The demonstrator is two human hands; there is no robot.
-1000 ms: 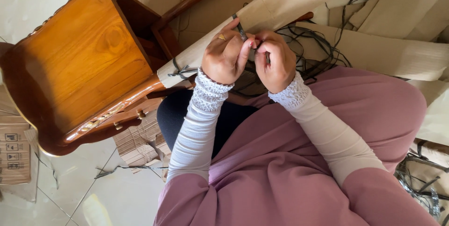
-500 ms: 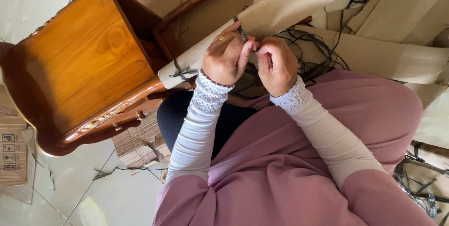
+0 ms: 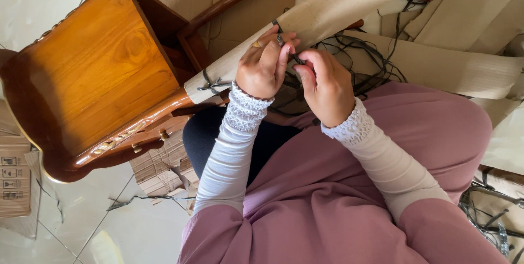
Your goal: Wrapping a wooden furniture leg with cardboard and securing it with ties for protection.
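My left hand (image 3: 266, 63) and my right hand (image 3: 326, 85) meet over a cardboard-wrapped leg (image 3: 327, 13) of a wooden side table (image 3: 93, 73) that lies on its side. Both hands pinch a thin dark cord (image 3: 284, 40) that runs around the wrapped leg. The left fingers hold the cord against the cardboard. The right fingers grip its loose end just to the right. A second dark tie (image 3: 210, 85) is knotted lower on the same wrapping. A ring shows on the left hand.
Loose dark cords (image 3: 371, 67) lie tangled behind my hands. Flat cardboard sheets (image 3: 464, 67) cover the right side. A folded cardboard box (image 3: 13, 179) rests on the tiled floor (image 3: 71, 226) at left. More cord (image 3: 486, 215) lies at the lower right.
Both hands have stayed on the cord at the wrapped leg, with only small finger shifts. The view has moved slightly.
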